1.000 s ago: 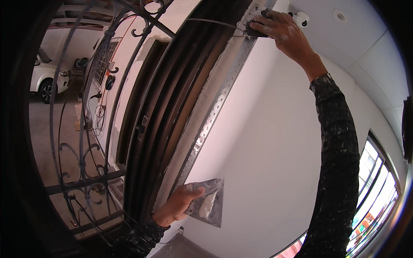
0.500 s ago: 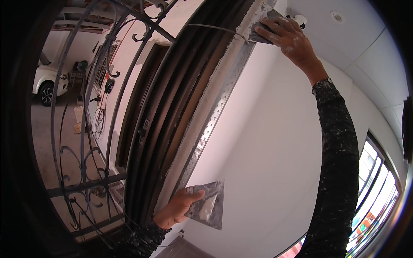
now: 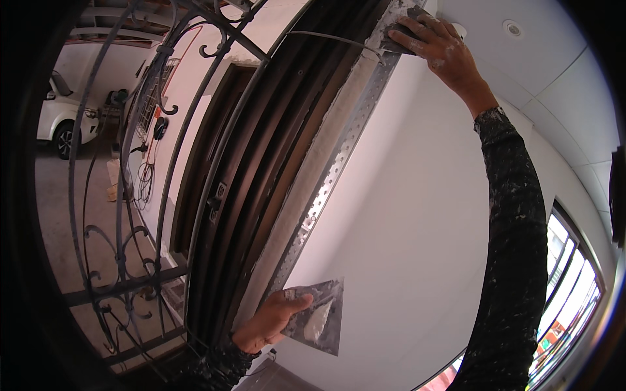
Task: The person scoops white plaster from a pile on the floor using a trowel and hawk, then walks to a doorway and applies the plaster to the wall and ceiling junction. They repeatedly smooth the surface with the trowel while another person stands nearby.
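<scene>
High up, my right hand (image 3: 450, 55) grips a dark filling knife (image 3: 399, 43), its blade pressed against the wall edge where wet white putty (image 3: 389, 21) is smeared. Lower down, my left hand (image 3: 270, 320) is closed round a flat grey putty blade (image 3: 329, 339), thumb on top, with a lump of white putty (image 3: 318, 321) on its face. Between the hands runs a perforated metal corner bead (image 3: 319, 199) along the plaster edge strip (image 3: 287, 218). Both black sleeves carry white specks.
Brown folded door panels (image 3: 261, 169) stand just left of the edge. A wrought-iron grille (image 3: 120, 280) is at the left, with a white car (image 3: 62, 117) beyond it. A thin wire (image 3: 332, 37) crosses near my right hand. A white wall (image 3: 417, 195) lies to the right.
The knife in my right hand has tilted, so less of its blade shows, and it lies closer to the edge. My left hand and its blade have barely shifted; the view has turned slightly.
</scene>
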A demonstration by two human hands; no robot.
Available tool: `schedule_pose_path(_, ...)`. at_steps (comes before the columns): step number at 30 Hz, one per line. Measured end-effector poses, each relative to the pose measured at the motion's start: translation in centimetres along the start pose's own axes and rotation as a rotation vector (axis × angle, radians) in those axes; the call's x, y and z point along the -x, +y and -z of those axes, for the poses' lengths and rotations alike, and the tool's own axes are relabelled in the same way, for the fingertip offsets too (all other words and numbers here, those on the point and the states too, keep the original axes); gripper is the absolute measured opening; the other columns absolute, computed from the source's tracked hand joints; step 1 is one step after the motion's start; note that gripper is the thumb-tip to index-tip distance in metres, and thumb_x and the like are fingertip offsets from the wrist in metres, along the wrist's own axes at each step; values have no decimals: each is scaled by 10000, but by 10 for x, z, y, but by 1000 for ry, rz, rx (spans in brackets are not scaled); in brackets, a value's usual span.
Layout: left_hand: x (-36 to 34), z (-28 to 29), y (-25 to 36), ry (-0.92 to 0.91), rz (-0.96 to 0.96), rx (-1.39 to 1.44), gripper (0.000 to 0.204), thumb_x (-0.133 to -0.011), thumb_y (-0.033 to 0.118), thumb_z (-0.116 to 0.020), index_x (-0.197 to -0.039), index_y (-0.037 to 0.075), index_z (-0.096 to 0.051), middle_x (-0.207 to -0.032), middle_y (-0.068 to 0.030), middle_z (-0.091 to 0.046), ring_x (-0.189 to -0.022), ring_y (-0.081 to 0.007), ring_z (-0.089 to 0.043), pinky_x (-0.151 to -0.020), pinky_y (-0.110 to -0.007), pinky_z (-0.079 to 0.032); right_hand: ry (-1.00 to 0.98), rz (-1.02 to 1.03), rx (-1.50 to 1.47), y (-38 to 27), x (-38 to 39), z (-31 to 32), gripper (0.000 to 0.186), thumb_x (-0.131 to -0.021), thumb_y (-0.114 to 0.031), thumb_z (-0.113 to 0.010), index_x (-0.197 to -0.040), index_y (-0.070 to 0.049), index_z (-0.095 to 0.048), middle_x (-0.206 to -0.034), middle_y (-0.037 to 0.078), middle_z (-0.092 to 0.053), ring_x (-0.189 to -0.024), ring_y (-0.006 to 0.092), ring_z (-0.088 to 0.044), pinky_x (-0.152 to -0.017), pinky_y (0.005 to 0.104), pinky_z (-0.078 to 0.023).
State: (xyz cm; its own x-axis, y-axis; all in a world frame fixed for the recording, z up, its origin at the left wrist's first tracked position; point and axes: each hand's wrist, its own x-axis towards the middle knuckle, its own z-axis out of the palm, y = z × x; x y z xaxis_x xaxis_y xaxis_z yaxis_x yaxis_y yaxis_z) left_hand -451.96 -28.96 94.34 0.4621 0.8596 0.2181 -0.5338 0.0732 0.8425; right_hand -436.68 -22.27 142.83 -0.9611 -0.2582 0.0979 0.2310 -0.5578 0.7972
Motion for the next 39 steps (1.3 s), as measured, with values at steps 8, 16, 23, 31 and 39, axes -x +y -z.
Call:
schedule_pose_path(8,-8,8,-11,-6,-12,54,471,-971,358,-643,-1289,20,-564,-1010,-39,-697,-543,32,-568,-273,-166,-223,-17,-36,-64,26,2,-23,786,-821,115,-629,-1430,-368,-512,-1469,-70,-516,-1327,224,-499,-1158,416,-413)
schedule_pose_path(16,-7,11,-9,14,57,70,437,-962,314,-658,-1279,24,-574,-989,-50,-707,-551,0,-615,-269,-158,-240,1,-142,72,43,-7,-31,750,-825,93,-642,-1437,-324,-518,-1463,-51,-521,-1317,223,-488,-1138,409,-409)
schedule_pose_path(23,-2,0,-2,28,33,132,424,-958,309,-662,-1265,26,-590,-961,-56,-709,-481,12,-567,-259,-160,-212,-8,-504,116,36,-6,13,547,-874,36,-599,-1342,-247,-609,-1330,-6,-629,-1199,242,-573,-1026,400,-474)
schedule_pose_path(31,-6,-13,-12,66,-117,168,492,-945,297,-683,-1311,0,-543,-1103,-112,-689,-873,-149,-716,-641,-285,-616,-22,-432,-670,-83,82,186,664,-766,227,-510,-1301,-144,-644,-1282,70,-665,-1247,251,-582,-1077,439,-450)
schedule_pose_path(39,-16,-61,15,-63,-431,389,494,-979,262,-629,-1361,-17,-486,-1253,-150,-637,-1080,-242,-673,-914,-393,-580,-437,-372,-1239,-179,122,291,513,-935,-178,-609,-1430,-269,-511,-1529,81,-410,-1388,307,-424,-1165,527,-370)
